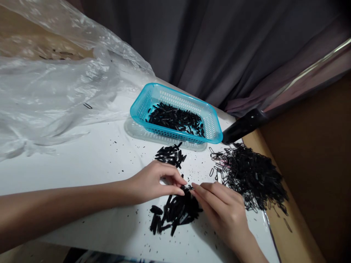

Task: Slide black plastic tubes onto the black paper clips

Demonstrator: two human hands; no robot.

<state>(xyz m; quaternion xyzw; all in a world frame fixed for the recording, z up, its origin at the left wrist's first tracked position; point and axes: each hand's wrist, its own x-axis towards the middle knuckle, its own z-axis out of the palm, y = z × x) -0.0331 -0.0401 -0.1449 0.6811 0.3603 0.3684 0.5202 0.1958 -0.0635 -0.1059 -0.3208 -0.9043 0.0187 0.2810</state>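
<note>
Black clips (177, 213) lie in a loose pile on the white table (90, 164), right under your fingers. Your left hand (153, 182) and right hand (222, 206) both pinch one small black piece (187, 187) between fingertips, above that pile. Keep the pinch light and close to the tips, so the piece stays square. A second small pile (171, 155) sits beyond, the blue basket (216, 128) farther back, and tangled wire loops (252, 175) to your right.
</note>
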